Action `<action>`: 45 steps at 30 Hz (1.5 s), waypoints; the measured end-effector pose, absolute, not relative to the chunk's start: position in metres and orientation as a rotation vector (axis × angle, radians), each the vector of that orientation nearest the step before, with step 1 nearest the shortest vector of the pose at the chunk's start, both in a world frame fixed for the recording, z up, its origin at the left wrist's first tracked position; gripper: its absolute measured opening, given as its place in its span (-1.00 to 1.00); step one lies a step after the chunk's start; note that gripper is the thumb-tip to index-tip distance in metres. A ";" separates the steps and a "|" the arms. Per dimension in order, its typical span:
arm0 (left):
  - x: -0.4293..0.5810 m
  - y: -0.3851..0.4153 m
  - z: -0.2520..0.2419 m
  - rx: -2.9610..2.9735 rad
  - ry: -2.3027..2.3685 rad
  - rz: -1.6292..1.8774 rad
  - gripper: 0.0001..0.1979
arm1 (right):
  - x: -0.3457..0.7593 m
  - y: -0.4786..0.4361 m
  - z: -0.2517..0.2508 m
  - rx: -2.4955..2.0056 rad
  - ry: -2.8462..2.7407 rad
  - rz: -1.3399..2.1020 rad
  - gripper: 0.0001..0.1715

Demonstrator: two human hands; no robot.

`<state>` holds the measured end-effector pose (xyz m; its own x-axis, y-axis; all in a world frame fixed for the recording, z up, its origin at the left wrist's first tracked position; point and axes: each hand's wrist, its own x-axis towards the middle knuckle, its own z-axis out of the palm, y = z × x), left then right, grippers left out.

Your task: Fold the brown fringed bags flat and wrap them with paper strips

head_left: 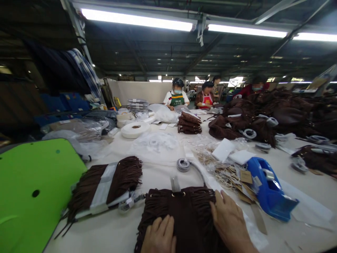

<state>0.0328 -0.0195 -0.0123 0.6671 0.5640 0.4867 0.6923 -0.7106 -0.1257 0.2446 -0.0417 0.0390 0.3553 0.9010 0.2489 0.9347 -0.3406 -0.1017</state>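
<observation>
A dark brown fringed bag [184, 218] lies flat on the table before me, with metal eyelets along its top edge. My left hand [159, 234] rests on its lower left part, fingers laid out over the fringe. At its right edge, my right hand [228, 218] touches the fringe with fingers extended. A wrapped strap coil [183, 164] sits beyond the top edge, and a strip of pale wrapping [174, 183] sticks up there. To the left is another fringed bag [118, 182] with a whitish band around it.
A blue tape dispenser [268, 189] stands at the right beside stringed tags [234, 177]. A green board [37, 193] fills the left. Further back are a white roll [135, 129], stacked brown bags [189, 123] and a large brown pile [276, 112]. Several co-workers are across the table.
</observation>
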 end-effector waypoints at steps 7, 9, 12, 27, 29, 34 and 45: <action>0.044 0.033 0.027 -2.748 -1.366 -0.233 -0.55 | 0.218 -0.012 0.040 -2.041 -2.112 0.201 -0.50; 0.023 0.043 0.026 -2.640 -1.472 -0.250 -0.59 | 0.241 -0.009 0.039 -2.186 -1.991 0.179 -0.48; -0.012 0.027 0.025 -2.438 -1.493 -0.558 -0.58 | 0.278 -0.040 0.038 -2.199 -1.782 -0.009 -0.47; 0.029 0.038 0.082 -3.461 -2.292 -0.405 -0.68 | 0.267 -0.020 0.059 -1.468 -1.492 1.576 -0.66; 0.029 0.047 0.085 -3.394 -2.291 -0.451 -0.67 | 0.272 -0.013 0.058 -1.458 -1.479 1.592 -0.66; 0.005 0.023 0.075 -3.272 -2.217 -0.589 -0.71 | 0.280 -0.027 0.047 -1.457 -1.402 1.571 -0.68; -0.043 0.006 0.075 -2.935 -2.186 -0.285 -0.81 | 0.278 -0.037 0.036 -1.412 -1.298 1.566 -0.66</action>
